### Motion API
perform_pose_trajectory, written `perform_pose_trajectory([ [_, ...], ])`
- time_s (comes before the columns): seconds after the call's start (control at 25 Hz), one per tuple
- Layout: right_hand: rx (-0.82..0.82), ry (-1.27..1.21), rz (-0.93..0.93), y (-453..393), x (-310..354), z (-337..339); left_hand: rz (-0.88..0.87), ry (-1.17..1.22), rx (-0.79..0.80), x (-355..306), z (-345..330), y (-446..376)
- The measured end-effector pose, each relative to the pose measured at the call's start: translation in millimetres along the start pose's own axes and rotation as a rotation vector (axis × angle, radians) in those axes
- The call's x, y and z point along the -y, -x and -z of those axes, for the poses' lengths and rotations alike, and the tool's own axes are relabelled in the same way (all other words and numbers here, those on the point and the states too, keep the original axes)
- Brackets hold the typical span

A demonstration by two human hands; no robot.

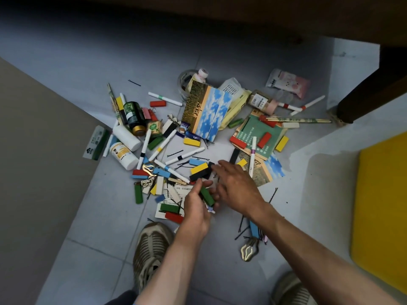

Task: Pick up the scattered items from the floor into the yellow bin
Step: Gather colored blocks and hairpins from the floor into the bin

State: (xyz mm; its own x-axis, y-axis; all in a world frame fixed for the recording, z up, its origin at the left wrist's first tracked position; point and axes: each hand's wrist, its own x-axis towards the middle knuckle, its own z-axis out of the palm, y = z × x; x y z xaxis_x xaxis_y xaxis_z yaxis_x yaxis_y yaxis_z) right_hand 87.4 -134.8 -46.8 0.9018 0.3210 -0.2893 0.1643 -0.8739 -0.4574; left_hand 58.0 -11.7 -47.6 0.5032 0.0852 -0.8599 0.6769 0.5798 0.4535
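Between clutter [198, 137] and yellow bin [381, 208], bare floor [319, 194].

Pale grey floor tiles [99, 249] are being shadowed at the frame's top by dark wooden furniture [363, 89]; a beige panel [33, 161] is seen left.

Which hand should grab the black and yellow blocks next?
Right. The right hand is open, its fingers already reaching those blocks. The left hand is busy holding a green block.
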Motion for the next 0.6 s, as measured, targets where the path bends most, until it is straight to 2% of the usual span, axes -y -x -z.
perform_pose_trajectory([
  [0.08,0.1,0.171,0.074,-1,-12,-6,-0.007,-0.045,-0.044,-2,10,3],
  [0.24,-0.034,0.264,0.134,35,-32,-16,0.01,-0.029,-0.082,3,14,5],
  [0.32,-0.112,0.238,0.049,52,-42,-17,0.024,-0.059,-0.067,12,9,6],
  [0.4,-0.102,0.198,-0.118,58,-46,-15,0.035,-0.094,-0.051,24,5,8],
  [0.52,-0.049,0.198,-0.12,62,-46,-17,0.027,-0.114,-0.057,33,4,13],
  [0.6,-0.159,0.108,-0.217,76,-54,-19,0.021,-0.142,-0.074,36,9,15],
])
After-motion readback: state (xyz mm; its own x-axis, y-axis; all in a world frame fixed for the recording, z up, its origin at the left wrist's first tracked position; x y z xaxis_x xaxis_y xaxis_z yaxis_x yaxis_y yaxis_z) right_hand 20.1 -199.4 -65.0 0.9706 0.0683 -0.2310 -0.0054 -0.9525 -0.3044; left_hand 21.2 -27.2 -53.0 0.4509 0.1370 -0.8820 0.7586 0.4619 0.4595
